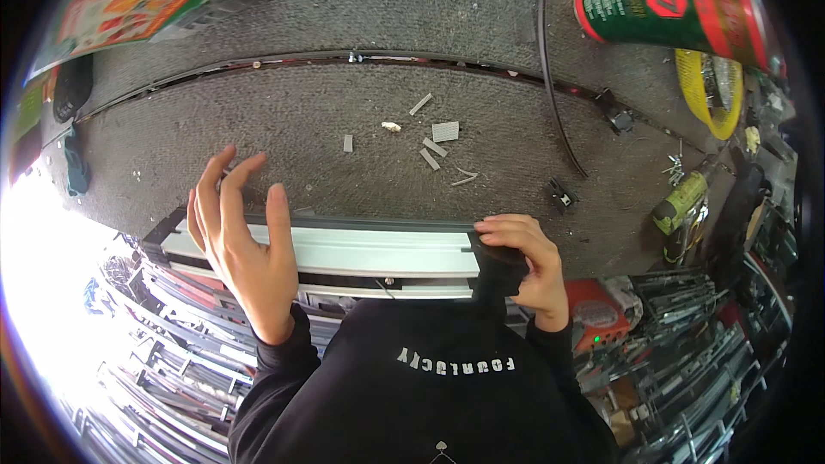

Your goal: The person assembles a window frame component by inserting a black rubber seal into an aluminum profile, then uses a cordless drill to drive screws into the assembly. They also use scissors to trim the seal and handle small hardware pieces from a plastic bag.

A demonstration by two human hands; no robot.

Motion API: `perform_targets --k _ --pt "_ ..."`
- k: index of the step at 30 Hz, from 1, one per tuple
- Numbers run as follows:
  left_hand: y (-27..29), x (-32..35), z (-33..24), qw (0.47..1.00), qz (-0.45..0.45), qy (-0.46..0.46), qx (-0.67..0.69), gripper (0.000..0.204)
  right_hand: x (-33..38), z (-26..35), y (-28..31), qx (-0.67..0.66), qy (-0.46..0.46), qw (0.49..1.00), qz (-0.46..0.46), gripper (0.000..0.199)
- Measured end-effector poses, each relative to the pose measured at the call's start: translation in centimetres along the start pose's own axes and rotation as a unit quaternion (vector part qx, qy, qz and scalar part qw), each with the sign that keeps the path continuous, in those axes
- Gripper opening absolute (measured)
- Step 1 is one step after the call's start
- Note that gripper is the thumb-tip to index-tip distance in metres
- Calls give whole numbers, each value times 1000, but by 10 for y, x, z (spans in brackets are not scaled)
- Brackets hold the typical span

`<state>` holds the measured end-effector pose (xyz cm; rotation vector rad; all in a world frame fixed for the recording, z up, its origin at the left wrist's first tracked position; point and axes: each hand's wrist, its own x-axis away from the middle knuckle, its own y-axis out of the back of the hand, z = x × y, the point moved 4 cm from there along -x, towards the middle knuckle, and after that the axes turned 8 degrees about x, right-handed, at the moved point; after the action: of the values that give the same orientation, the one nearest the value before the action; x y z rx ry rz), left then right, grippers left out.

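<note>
A long white metal profile frame point(387, 251) with black end pieces lies across the near edge of the carpeted work surface, close against my body. My left hand point(245, 245) is over its left part, fingers spread and stretched out past the far edge. Something small and pale may sit by the left fingertips, too small to make out. The right hand point(531, 259) curls round the black end piece point(498, 271) at the frame's right end, its thumb partly hidden. Beyond the frame lie several small grey strips point(435, 148) and a grey textured block point(445, 131).
At the back right lies a green and red can point(670, 7), with a yellow tape roll point(713, 94) near it. A black cable point(547, 60) crosses the surface. A yellow-green tool handle point(679, 204) lies right. Metal profiles point(163, 352) fill the racks below.
</note>
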<state>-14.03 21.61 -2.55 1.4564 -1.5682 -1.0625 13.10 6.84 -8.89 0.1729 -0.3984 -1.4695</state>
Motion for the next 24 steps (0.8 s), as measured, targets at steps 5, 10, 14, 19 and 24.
perform_targets --k 5,10,14,19,24 --pt "-6 -4 2 997 75 -6 -18 22 -3 1 7 -326 -49 944 15 111" --pt "-5 -7 -1 995 97 -21 -28 21 -16 7 -17 -336 -112 934 -37 115" --pt "-2 -9 -6 993 101 -57 -30 22 -32 22 -26 -279 -81 956 -48 108" --pt "-1 -4 -4 988 129 -76 -21 25 -43 20 -27 -332 -78 937 83 110" --pt "4 5 -1 992 94 -81 -16 23 -44 18 -27 -355 41 928 107 91"
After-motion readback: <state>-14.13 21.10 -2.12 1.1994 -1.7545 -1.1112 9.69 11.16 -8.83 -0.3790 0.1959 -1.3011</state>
